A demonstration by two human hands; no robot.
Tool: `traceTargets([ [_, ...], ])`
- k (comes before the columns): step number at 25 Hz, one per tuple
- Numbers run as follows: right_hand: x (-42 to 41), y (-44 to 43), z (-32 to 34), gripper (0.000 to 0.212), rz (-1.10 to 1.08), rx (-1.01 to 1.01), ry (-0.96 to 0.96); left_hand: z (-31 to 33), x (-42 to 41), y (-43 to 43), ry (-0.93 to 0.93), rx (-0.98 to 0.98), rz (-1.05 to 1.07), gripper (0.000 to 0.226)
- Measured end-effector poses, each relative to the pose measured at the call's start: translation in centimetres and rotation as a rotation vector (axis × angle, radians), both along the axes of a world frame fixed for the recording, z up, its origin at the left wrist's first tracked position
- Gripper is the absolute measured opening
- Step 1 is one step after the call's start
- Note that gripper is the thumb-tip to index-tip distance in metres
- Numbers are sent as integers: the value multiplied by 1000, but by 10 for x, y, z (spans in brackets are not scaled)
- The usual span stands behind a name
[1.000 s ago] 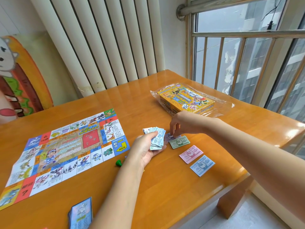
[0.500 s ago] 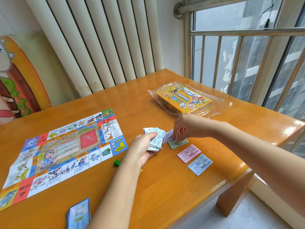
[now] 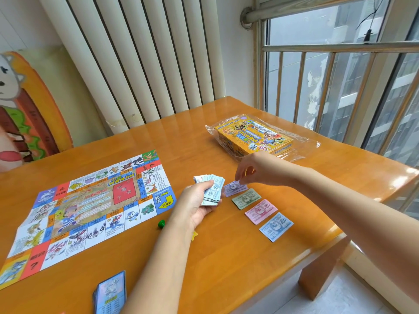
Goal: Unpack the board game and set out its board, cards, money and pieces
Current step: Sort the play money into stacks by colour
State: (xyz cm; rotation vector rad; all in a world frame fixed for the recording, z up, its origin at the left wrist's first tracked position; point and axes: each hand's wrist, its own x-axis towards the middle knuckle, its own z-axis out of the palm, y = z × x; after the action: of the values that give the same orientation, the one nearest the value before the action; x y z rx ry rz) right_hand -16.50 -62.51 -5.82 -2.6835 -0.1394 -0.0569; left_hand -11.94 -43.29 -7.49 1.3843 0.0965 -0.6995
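My left hand (image 3: pixel 195 205) grips a fanned stack of play money (image 3: pixel 212 189) over the table's middle. My right hand (image 3: pixel 254 168) hovers just above a purple note (image 3: pixel 234 189), fingers pinched near its far corner; whether they touch it I cannot tell. Below it lie a green note (image 3: pixel 246 198), a pink note (image 3: pixel 260 210) and a blue note (image 3: pixel 275 226) in a diagonal row. The unfolded game board (image 3: pixel 90 211) lies flat at the left. A card deck (image 3: pixel 110 293) sits near the front edge. A green piece (image 3: pixel 161 223) and a yellow star piece (image 3: pixel 194 235) rest beside my left forearm.
The yellow game box (image 3: pixel 254 137) sits on clear plastic wrap (image 3: pixel 301 143) at the back right of the wooden table (image 3: pixel 226 257). A white radiator (image 3: pixel 136 60) stands behind, a barred window (image 3: pixel 340 75) to the right, and a cartoon panel (image 3: pixel 20 109) at the left wall.
My right hand has lifted slightly off the notes. A purple note now lies uncovered above the green one. The left hand still holds the money stack.
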Motion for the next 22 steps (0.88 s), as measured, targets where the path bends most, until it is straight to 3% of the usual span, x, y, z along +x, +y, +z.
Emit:
traceTargets([
  [8, 24, 18, 10, 44, 57, -255, 266, 4, 5, 4, 97, -75, 44, 29],
  [14, 31, 27, 13, 39, 95, -322, 300, 3, 2, 1, 138, -120, 27, 16],
  [22, 28, 22, 14, 35, 103, -241, 307, 6, 4, 5, 141, -119, -1, 14],
])
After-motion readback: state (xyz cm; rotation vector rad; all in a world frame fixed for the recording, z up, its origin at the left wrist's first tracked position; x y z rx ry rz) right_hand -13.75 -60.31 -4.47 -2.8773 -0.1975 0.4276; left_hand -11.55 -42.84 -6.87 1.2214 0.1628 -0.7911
